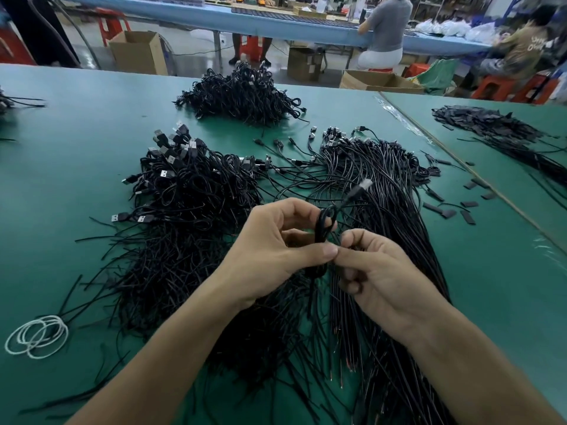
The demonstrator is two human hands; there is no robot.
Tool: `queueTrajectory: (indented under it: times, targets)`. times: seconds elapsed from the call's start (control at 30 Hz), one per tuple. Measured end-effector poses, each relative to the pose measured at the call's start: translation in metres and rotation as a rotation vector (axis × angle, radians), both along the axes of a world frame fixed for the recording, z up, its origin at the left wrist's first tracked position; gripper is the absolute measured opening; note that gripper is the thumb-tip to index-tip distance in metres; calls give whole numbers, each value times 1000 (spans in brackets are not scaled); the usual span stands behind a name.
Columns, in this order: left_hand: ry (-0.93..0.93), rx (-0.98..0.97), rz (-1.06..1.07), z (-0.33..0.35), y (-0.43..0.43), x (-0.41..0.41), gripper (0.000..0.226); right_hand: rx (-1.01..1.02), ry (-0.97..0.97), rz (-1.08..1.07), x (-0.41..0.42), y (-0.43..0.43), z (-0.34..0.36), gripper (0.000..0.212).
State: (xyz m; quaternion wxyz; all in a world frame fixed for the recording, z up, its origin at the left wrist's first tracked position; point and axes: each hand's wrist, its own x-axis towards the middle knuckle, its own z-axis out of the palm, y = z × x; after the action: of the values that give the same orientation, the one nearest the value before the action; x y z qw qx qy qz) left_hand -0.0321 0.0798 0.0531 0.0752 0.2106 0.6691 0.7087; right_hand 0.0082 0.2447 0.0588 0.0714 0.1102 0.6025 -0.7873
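Working over the straight cable bundle (395,216), fanned out on the green tabletop (76,148). Held up just above the bundle's left edge, clear of the tabletop: one black cable (323,225), wound into a small tight coil. Gripped by the left hand (270,250), fingers (303,207) curled over the top of the coil, thumb pressed against its lower side. Pinched as well by the right hand (377,271), fingers (359,237) bent inward, thumb tip meeting the left thumb at the coil; which strand sits under the right pinch, hard to tell. Sticking out up and to the right of the coil, over the bundle: the blurred plug end (363,184). Left of the bundle, touching it: heap of coiled cables (190,185), USB plugs showing on top. Beyond the bundle, well apart: second dark pile (242,93). Right of the bundle, near: scattered black strips (466,210). Farther right of the bundle, past a seam in the tabletop: long stack of strips (484,121). Far left of the bundle, toward the near edge: white loops (36,335), lying flat.
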Motion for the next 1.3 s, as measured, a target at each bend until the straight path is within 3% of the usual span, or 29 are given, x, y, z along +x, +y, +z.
queueTrajectory:
  times: [0.1,0.23,0.33,0.43,0.57,0.7,0.8,0.87,0.93,1.0,1.07,1.17,1.27,1.3]
  targets:
    - [-2,-27,25,1,-4,-4,33,115,-4,119,-4,8,-5,24]
    - [-136,73,269,-8,-17,-25,35,954,167,-14,-18,33,-30,3]
    - [-180,201,546,-20,-35,-56,27,1409,143,10,-30,51,-50,34]
    - [-163,101,776,-36,-48,-90,27,1504,5,112,-41,55,-59,51]
    - [-171,-254,702,-54,-49,-116,57,1641,90,18,-46,41,-61,45]
    - [7,-409,796,-59,-48,-119,41,1697,51,44,-49,28,-61,28]
    - [29,-367,902,-55,-53,-117,26,1530,-51,4,-52,30,-61,16]
    - [31,-273,945,-52,-54,-111,32,1402,-82,-3,-52,35,-58,16]
    - [139,-342,935,-49,-49,-102,37,1340,-50,-1,-52,39,-50,20]
    - [256,-464,780,-44,-38,-90,38,1300,49,21,-49,39,-35,21]
    - [306,-481,456,-40,-21,-74,34,1214,216,82,-43,32,-14,18]
    - [457,-548,122,-42,10,-58,41,929,402,305,-26,14,18,19]
    - [470,-400,225,-43,23,-54,9,907,563,415,-10,9,34,16]
    - [415,-360,317,-43,22,-56,24,902,600,380,-7,13,37,15]
